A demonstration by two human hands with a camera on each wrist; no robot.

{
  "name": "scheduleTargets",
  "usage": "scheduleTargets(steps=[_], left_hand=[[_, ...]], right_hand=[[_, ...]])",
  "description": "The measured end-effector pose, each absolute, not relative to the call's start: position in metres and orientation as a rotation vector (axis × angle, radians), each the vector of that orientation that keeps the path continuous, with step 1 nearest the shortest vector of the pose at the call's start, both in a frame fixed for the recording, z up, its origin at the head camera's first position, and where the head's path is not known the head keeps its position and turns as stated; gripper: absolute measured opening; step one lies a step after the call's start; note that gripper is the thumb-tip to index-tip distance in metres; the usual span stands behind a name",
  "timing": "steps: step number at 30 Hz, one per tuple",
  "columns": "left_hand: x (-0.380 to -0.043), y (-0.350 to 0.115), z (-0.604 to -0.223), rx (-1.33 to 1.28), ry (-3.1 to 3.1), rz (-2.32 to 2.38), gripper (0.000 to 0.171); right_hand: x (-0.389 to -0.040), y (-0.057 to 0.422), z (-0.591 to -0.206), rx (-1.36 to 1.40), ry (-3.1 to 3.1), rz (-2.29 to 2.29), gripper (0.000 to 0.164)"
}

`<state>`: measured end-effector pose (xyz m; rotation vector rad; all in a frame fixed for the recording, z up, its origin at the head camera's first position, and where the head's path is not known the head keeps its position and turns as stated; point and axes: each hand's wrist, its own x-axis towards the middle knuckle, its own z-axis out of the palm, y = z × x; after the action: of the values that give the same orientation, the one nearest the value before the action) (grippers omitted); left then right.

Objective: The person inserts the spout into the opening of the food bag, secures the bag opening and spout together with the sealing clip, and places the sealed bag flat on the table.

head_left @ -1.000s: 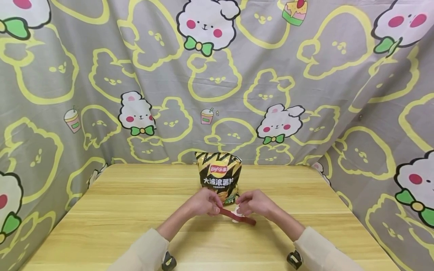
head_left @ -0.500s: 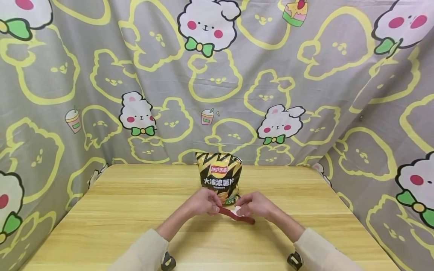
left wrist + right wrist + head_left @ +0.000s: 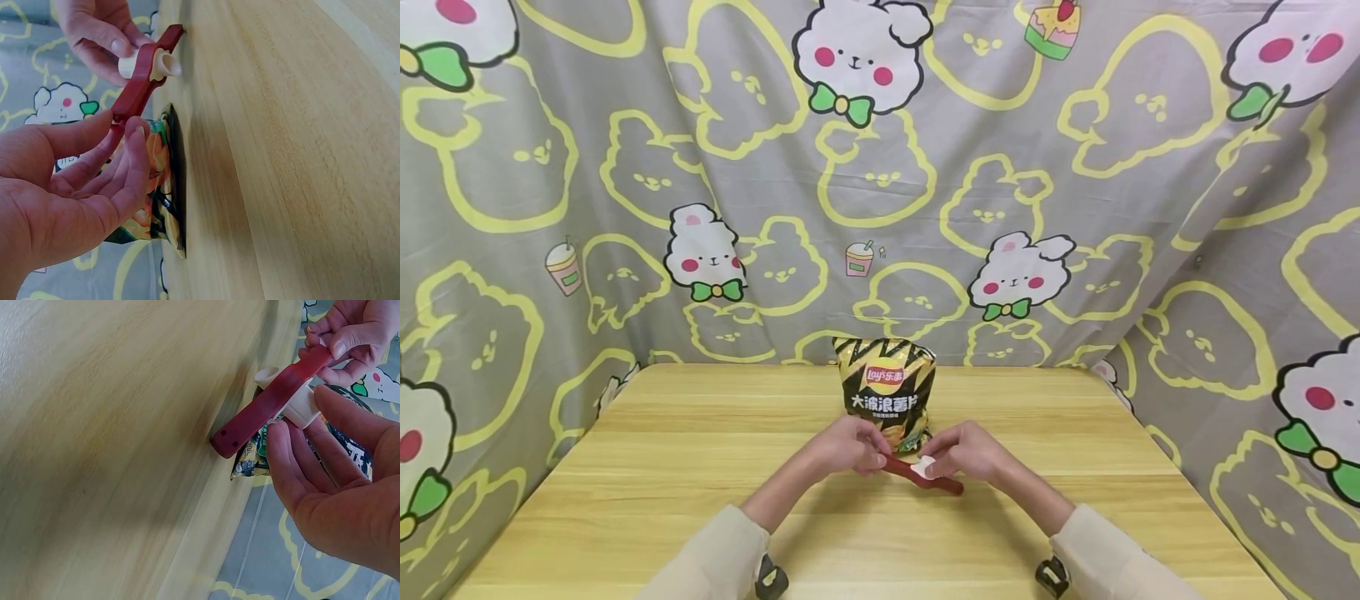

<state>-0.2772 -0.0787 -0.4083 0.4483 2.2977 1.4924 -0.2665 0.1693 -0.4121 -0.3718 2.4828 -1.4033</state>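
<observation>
A dark red bag clip (image 3: 898, 468) with a white spout cap (image 3: 302, 407) through its middle is held low over the table, in front of a chip bag. My left hand (image 3: 851, 446) pinches one end of the clip between thumb and fingers; the left wrist view shows this grip on the red clip (image 3: 134, 94) closely. My right hand (image 3: 967, 451) has its thumb and fingertips round the white cap. The white spout opening (image 3: 167, 64) points toward the table side. The clip's other end (image 3: 226, 442) sticks out free, close over the wood.
The black and gold Lay's chip bag (image 3: 886, 383) stands upright just behind both hands. The wooden table (image 3: 700, 500) reaches back to a grey curtain (image 3: 880, 242) with cartoon prints, which also hangs at both sides.
The white part has shifted in the right fingers, with less of it showing below the clip. The clip's free end has risen slightly. The chip bag stays put.
</observation>
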Motion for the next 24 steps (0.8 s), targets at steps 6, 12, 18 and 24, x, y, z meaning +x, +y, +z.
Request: scheduleTargets(steps=[6, 12, 18, 24], left_hand=[[-0.2771, -0.0783, -0.4089, 0.442, 2.295, 1.501, 0.013], [-0.2752, -0.077, -0.4078, 0.433, 2.282, 1.527, 0.014], [-0.275, -0.0761, -0.4082, 0.437, 2.293, 1.526, 0.015], [-0.2763, -0.0755, -0.4089, 0.449, 2.292, 1.524, 0.014]], right_hand=[[-0.2666, 0.1686, -0.411, -0.37, 2.497, -1.395, 0.03], [-0.267, 0.1675, -0.4095, -0.384, 2.551, -1.354, 0.029], [-0.2677, 0.1655, -0.4098, -0.368, 2.548, -1.368, 0.028], [-0.2682, 0.1643, -0.4107, -0.362, 2.576, -1.362, 0.025]])
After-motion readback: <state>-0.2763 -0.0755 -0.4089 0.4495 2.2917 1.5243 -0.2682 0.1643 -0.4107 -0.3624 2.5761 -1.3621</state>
